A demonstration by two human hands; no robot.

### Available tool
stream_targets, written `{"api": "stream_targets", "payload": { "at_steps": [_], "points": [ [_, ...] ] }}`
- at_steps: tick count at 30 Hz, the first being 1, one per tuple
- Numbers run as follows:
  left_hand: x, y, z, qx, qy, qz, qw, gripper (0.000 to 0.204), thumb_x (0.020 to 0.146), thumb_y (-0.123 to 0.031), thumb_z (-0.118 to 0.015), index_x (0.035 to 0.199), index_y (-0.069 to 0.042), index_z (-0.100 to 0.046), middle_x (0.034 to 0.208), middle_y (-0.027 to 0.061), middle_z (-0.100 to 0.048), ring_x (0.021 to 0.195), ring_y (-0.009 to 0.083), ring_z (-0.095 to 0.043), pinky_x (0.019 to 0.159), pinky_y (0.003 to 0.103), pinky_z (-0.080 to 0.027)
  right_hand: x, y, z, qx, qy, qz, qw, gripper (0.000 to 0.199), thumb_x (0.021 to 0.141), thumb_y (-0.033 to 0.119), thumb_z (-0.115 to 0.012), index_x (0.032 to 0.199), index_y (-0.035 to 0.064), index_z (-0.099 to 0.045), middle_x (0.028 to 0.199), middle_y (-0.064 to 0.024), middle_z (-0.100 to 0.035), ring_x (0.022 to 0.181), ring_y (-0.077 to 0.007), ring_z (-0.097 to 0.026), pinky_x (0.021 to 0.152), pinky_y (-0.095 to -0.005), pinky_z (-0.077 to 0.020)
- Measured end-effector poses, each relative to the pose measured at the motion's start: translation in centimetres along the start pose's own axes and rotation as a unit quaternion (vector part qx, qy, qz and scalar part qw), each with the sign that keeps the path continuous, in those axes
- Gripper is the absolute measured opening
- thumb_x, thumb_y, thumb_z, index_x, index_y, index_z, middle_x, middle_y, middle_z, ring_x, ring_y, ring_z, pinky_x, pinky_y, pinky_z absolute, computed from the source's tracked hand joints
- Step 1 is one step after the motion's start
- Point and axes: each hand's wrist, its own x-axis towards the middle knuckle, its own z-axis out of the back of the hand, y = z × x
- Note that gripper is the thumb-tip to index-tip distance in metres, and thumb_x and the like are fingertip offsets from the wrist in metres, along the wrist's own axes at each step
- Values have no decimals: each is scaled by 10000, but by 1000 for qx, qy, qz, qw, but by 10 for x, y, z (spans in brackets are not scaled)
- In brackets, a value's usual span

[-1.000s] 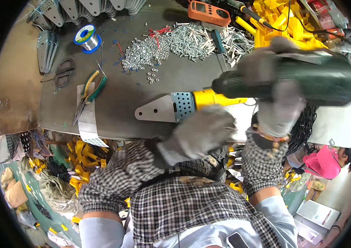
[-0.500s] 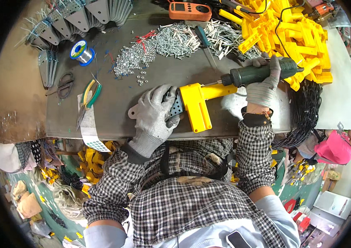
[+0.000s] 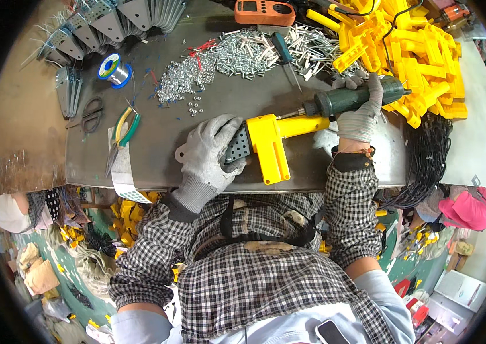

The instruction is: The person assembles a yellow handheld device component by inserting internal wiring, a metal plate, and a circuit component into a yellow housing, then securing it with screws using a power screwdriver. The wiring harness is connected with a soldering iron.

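My gloved left hand (image 3: pixel 210 152) is wrapped round a grey metal plate with dark holes (image 3: pixel 237 145), whose far end is joined to a yellow plastic housing (image 3: pixel 267 150). The housing has a handle-like arm pointing right and a block reaching toward me. In my gloved right hand (image 3: pixel 360 112) is a dark green electric screwdriver (image 3: pixel 343 101), gripped round its body. Its bit points left along the yellow arm and meets the housing near its upper corner. The bit's tip and any screw there are too small to make out.
Nuts (image 3: pixel 183 80) and screws (image 3: pixel 243 54) lie in heaps beyond my hands, with a loose screwdriver (image 3: pixel 282 49). Yellow housings (image 3: pixel 420 57) pile at far right above black cables (image 3: pixel 426 149). Pliers (image 3: pixel 121 135), scissors (image 3: pixel 91 114), a solder spool (image 3: pixel 115 71) and metal plates (image 3: pixel 108 23) are leftward.
My left hand has shifted slightly left, and more of the perforated plate shows. The electric screwdriver has moved a little left and its rear end has tilted slightly.
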Motion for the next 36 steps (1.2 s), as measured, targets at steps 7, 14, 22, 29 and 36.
{"api": "stream_targets", "payload": {
  "at_steps": [7,14,22,29,36],
  "points": [
    [2,-5,6,-44,7,15,999,713,644,-180,-816,1287,-77,-526,1247,102,-549,1144,312,-526,1000,422,-419,-6,-16,-5,-25,-4,3,1000,202,855,236,-690,860,115,-528,739,13,-510,633,-148,-503,730,-378,-472],
    [23,56,41,-167,-11,166,972,252,857,-41,-648,1104,-82,-665,963,78,-660,790,167,-640,730,281,-528,-19,-9,-3,-39,3,10,999,218,904,273,-637,883,82,-534,739,-10,-494,659,-144,-499,755,-352,-478],
    [78,44,33,400,281,-72,869,103,852,-153,-568,872,-91,-648,847,115,-643,772,299,-672,673,405,-555,-18,-9,-2,-31,22,6,999,212,894,263,-652,866,84,-541,733,-12,-508,644,-146,-511,772,-364,-504],
    [28,9,26,-37,38,9,999,109,811,-75,-657,909,-37,-629,819,74,-627,714,201,-650,638,333,-522,-21,-9,-2,-38,-11,32,999,218,884,266,-666,883,79,-554,727,-15,-523,630,-149,-522,743,-354,-515],
    [16,-1,0,-122,-63,70,988,188,845,-169,-703,966,-45,-629,850,113,-623,750,295,-648,658,354,-504,-24,-8,-3,-37,-13,30,999,218,888,265,-666,898,75,-558,750,-14,-531,664,-147,-535,753,-356,-514]
  ]
}}
